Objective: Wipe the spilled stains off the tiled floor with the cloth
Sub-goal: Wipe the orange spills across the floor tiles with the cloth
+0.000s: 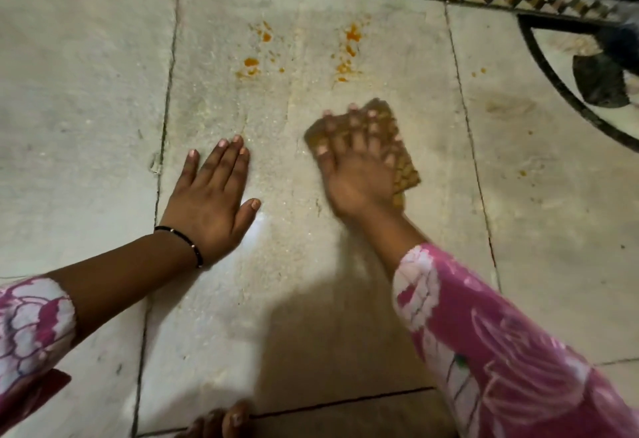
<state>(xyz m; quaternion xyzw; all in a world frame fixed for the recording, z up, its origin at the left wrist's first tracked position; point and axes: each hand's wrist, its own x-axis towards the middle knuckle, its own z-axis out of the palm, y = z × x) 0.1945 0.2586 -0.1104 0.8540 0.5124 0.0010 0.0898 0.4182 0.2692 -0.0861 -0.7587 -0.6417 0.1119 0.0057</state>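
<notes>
Bare toes [224,418] at the bottom edge, nearest of all. Beyond them, left hand [211,206] flat on the pale stone tiled floor [86,92], fingers [230,157] straight and close together, holding nothing. Right hand [359,161] pressed on the brown folded waffle-weave cloth [403,168], fingers spread wide over it, blurred. Beyond the cloth, well apart from it: 2 clusters of orange spilled stains [349,54], untouched. Likely risks: a soiled cloth smearing orange across the tile; small specks right of the cloth getting missed; wet tile slipping under the bracing palm.
</notes>
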